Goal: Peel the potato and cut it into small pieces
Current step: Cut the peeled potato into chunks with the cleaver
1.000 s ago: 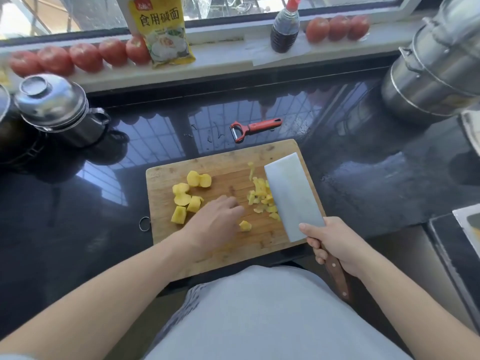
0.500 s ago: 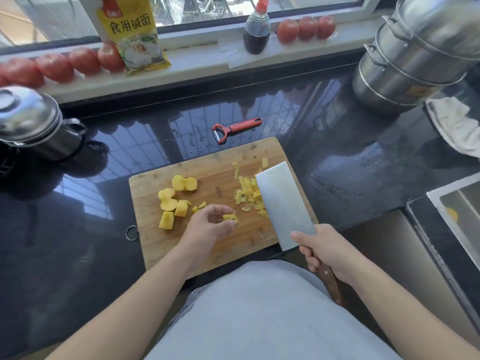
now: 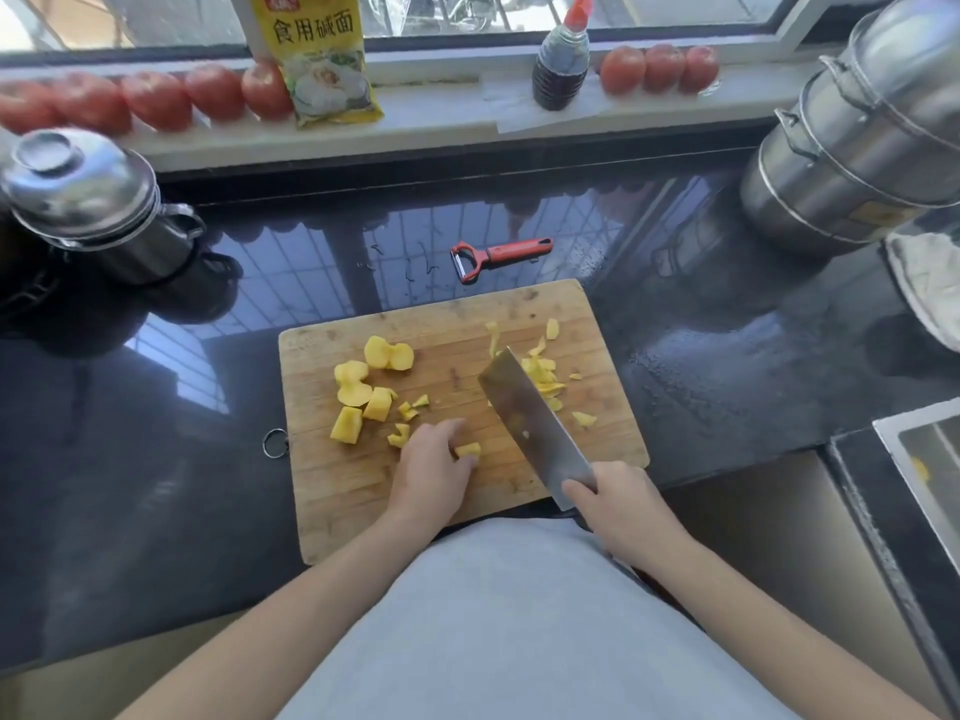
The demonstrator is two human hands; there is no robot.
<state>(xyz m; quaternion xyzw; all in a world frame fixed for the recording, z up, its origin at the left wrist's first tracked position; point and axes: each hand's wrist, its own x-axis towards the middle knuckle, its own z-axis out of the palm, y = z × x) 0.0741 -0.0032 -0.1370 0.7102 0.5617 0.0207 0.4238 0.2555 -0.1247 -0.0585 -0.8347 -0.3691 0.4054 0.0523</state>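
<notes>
left fingers (image 3: 457, 449) pinch potato piece (image 3: 468, 450) at their tips | right fingers (image 3: 576, 493) grip cleaver (image 3: 535, 426)

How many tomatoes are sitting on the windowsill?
8 that I can see. Five tomatoes sit in a row on the windowsill's left side, beside the yellow packet. Three more sit right of the dark bottle. The packet may hide another.

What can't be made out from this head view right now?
- Wooden handle of the steel cleaver: hidden inside the right hand.
- Yellow potato chunk: partly covered by the left hand's fingers.
- Diced pieces behind the blade: hidden.
- Steel sink: cut off by the right edge.
</notes>
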